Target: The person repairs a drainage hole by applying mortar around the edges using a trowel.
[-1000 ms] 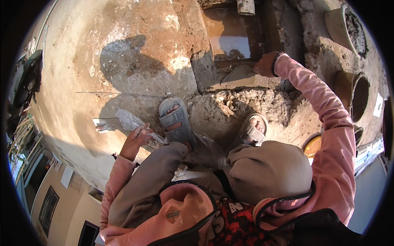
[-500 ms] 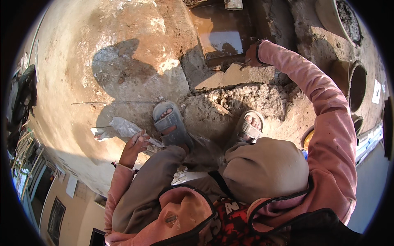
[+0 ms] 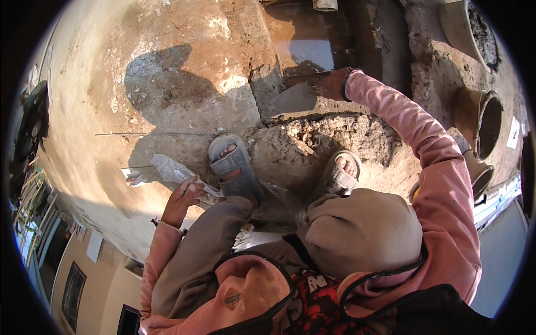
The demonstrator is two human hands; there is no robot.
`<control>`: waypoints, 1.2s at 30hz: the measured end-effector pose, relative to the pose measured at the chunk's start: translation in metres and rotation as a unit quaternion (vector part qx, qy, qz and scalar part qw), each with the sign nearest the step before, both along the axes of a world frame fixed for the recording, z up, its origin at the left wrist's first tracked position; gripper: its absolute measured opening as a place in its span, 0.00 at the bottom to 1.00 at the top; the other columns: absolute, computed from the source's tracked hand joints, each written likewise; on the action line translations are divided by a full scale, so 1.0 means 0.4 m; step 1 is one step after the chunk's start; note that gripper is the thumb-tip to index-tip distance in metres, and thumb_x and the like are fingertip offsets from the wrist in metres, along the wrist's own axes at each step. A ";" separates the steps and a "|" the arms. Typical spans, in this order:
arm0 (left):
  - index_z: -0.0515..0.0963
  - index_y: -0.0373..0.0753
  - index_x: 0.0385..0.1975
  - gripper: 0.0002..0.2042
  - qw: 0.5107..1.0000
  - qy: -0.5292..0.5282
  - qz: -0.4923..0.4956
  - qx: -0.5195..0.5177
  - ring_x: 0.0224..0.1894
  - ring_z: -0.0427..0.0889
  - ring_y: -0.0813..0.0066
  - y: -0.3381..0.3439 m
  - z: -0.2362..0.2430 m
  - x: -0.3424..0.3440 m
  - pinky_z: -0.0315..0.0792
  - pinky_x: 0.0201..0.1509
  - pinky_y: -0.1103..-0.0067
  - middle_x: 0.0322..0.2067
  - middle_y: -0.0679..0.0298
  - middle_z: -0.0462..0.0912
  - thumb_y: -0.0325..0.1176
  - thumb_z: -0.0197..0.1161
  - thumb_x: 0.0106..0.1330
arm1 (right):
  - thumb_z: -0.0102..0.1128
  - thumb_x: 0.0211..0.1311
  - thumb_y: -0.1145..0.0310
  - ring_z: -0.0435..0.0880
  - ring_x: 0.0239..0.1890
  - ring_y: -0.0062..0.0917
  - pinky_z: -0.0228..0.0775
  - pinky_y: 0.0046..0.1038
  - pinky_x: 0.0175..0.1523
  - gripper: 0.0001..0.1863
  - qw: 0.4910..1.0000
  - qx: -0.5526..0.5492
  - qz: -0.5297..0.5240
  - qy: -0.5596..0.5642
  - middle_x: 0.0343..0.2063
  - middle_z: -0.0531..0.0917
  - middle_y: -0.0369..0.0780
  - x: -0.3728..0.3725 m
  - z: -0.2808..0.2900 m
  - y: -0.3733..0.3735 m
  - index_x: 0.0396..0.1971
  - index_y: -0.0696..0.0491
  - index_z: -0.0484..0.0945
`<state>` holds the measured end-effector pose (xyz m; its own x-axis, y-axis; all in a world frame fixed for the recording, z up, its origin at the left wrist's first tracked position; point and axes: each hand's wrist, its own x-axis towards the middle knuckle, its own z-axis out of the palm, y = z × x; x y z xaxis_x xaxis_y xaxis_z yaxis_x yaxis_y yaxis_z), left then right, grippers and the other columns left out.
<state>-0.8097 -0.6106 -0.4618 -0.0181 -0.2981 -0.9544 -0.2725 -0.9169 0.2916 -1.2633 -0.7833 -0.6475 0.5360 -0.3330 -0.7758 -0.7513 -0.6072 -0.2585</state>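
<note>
Out at the edge of a rectangular water-filled pit [image 3: 310, 56], my right hand [image 3: 333, 85] is closed round what looks like a trowel, its handle mostly hidden by the fingers. The grey, pointed trowel blade [image 3: 294, 99] lies over the mud ledge [image 3: 329, 108] on the pit's near side. My left hand [image 3: 186, 198] hangs beside my left knee, fingers loosely bent and apart, holding nothing that I can see. Close to its fingertips, a crumpled clear plastic bag [image 3: 174, 169] lies on the ground.
My sandalled feet [image 3: 233, 167] stand before a rough, broken earth edge [image 3: 340, 134]. A short pipe end [image 3: 325, 5] juts over the pit's far side. Several round pipe sections [image 3: 484, 125] stand on the right. A thin rod [image 3: 156, 134] lies on the ground at left.
My right hand has moved left along the pit's near edge, and the trowel blade now shows farther left over the ledge. My left hand has hardly moved.
</note>
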 end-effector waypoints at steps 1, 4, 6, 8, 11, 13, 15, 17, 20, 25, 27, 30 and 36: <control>0.63 0.39 0.59 0.25 1.000 -0.001 -0.006 0.000 0.43 0.74 0.77 -0.004 -0.001 -0.006 0.67 0.45 0.81 0.45 0.63 0.75 0.45 0.52 0.67 | 0.43 0.58 0.49 0.80 0.42 0.39 0.71 0.39 0.50 0.22 1.000 0.023 0.001 -0.002 0.40 0.81 0.43 0.020 -0.016 -0.008 0.52 0.35 0.72; 0.63 0.39 0.59 0.25 1.000 -0.003 -0.023 -0.001 0.43 0.74 0.77 -0.023 -0.009 -0.023 0.66 0.46 0.81 0.45 0.62 0.75 0.46 0.52 0.66 | 0.44 0.57 0.52 0.79 0.44 0.39 0.70 0.39 0.51 0.20 0.993 0.118 0.021 0.013 0.41 0.81 0.43 0.012 -0.059 -0.068 0.47 0.39 0.75; 0.63 0.39 0.59 0.25 1.000 -0.006 -0.027 -0.007 0.43 0.74 0.76 -0.032 -0.002 -0.029 0.66 0.46 0.80 0.45 0.62 0.75 0.46 0.52 0.66 | 0.45 0.55 0.53 0.79 0.45 0.39 0.70 0.39 0.51 0.19 0.991 0.105 0.062 0.060 0.43 0.80 0.42 -0.017 -0.054 -0.096 0.45 0.39 0.77; 0.63 0.38 0.59 0.25 1.000 -0.003 -0.019 -0.008 0.44 0.74 0.76 -0.022 -0.002 -0.015 0.66 0.46 0.80 0.45 0.63 0.75 0.46 0.52 0.66 | 0.45 0.53 0.55 0.79 0.44 0.37 0.69 0.38 0.50 0.18 0.991 0.088 0.075 0.066 0.41 0.81 0.41 -0.063 -0.055 -0.116 0.42 0.40 0.79; 0.63 0.38 0.59 0.25 1.000 0.000 -0.008 -0.002 0.44 0.74 0.76 -0.009 0.000 -0.012 0.66 0.47 0.81 0.45 0.63 0.75 0.46 0.53 0.66 | 0.46 0.53 0.57 0.80 0.42 0.34 0.69 0.39 0.49 0.17 0.997 0.061 0.049 0.026 0.37 0.83 0.38 -0.181 -0.062 -0.097 0.39 0.41 0.80; 0.63 0.38 0.59 0.25 1.000 -0.007 0.001 0.004 0.44 0.74 0.77 0.006 0.003 -0.001 0.67 0.46 0.81 0.45 0.63 0.75 0.46 0.53 0.66 | 0.47 0.53 0.55 0.80 0.43 0.35 0.69 0.40 0.49 0.17 0.998 0.044 0.041 0.030 0.37 0.83 0.36 -0.207 -0.011 -0.101 0.40 0.38 0.80; 0.63 0.38 0.59 0.25 1.000 -0.016 0.009 0.006 0.44 0.74 0.77 0.018 0.001 0.008 0.67 0.46 0.81 0.45 0.64 0.75 0.46 0.53 0.66 | 0.47 0.53 0.54 0.80 0.43 0.36 0.70 0.39 0.49 0.17 0.997 0.032 0.046 0.054 0.39 0.83 0.36 -0.227 0.025 -0.111 0.41 0.36 0.80; 0.63 0.38 0.59 0.25 1.000 -0.014 0.007 0.011 0.44 0.74 0.78 0.022 0.006 0.008 0.67 0.46 0.81 0.44 0.64 0.76 0.45 0.53 0.66 | 0.46 0.54 0.52 0.80 0.43 0.36 0.71 0.38 0.50 0.18 0.999 0.031 0.007 -0.021 0.39 0.82 0.37 -0.264 0.026 -0.111 0.44 0.34 0.78; 0.63 0.39 0.59 0.25 1.000 -0.012 0.006 0.019 0.43 0.74 0.78 0.030 -0.002 0.013 0.68 0.45 0.82 0.44 0.64 0.76 0.45 0.52 0.67 | 0.47 0.54 0.50 0.80 0.43 0.35 0.71 0.36 0.51 0.19 0.998 0.017 0.032 0.042 0.40 0.82 0.37 -0.192 0.044 -0.090 0.47 0.31 0.76; 0.63 0.38 0.59 0.25 1.000 -0.001 0.004 -0.003 0.43 0.74 0.79 0.019 -0.001 0.009 0.68 0.45 0.82 0.43 0.64 0.76 0.45 0.52 0.67 | 0.45 0.55 0.51 0.78 0.47 0.34 0.68 0.36 0.55 0.19 0.998 0.038 0.011 0.050 0.44 0.80 0.38 -0.135 0.003 -0.036 0.48 0.31 0.75; 0.63 0.38 0.59 0.25 1.000 -0.001 0.013 -0.006 0.43 0.74 0.79 0.015 -0.009 0.009 0.68 0.46 0.82 0.43 0.64 0.76 0.45 0.52 0.67 | 0.45 0.55 0.52 0.78 0.48 0.33 0.68 0.36 0.55 0.19 0.996 0.047 -0.002 0.078 0.45 0.80 0.38 -0.156 0.000 -0.051 0.46 0.33 0.77; 0.63 0.37 0.59 0.25 1.000 -0.019 -0.007 0.009 0.43 0.74 0.79 0.018 0.001 0.007 0.68 0.45 0.82 0.43 0.64 0.76 0.45 0.52 0.67 | 0.47 0.52 0.55 0.79 0.46 0.34 0.69 0.38 0.52 0.18 0.997 0.024 0.017 0.065 0.42 0.81 0.36 -0.231 -0.029 -0.065 0.43 0.37 0.78; 0.63 0.37 0.59 0.25 1.000 -0.017 0.012 -0.009 0.44 0.74 0.78 0.011 0.008 0.011 0.68 0.45 0.81 0.43 0.65 0.76 0.45 0.52 0.67 | 0.53 0.48 0.52 0.81 0.41 0.34 0.72 0.38 0.45 0.17 0.998 -0.026 0.054 0.003 0.34 0.83 0.36 -0.314 0.018 -0.127 0.39 0.38 0.79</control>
